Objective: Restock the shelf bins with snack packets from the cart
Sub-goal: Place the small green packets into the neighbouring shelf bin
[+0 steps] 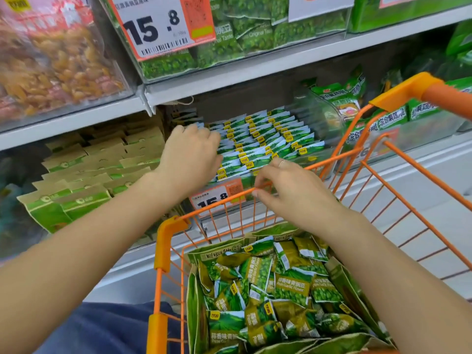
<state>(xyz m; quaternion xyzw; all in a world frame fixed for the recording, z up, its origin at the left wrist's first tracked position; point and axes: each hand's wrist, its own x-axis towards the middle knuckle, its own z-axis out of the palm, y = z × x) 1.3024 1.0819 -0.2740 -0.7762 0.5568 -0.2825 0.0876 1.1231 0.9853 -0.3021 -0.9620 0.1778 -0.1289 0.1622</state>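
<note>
Orange cart (398,190) pushed up against the shelf, front rim crossing the bin (268,139) of neat green packet rows. Left hand (190,152) reaching into the bin's left side, fingers curled down onto the packets (258,134); grip hidden behind the knuckles, cannot tell. Right hand (288,190) above the cart rim, thumb and forefinger nearly pinched, nothing visible between them. Open bag (357,284) in the cart, heaped with loose garlic-pea packets (291,287), too jumbled to count. Price tag (217,198) half hidden by the rim. Two hands. Brown packs (97,159) left; blurred green bags (383,118) right.
</note>
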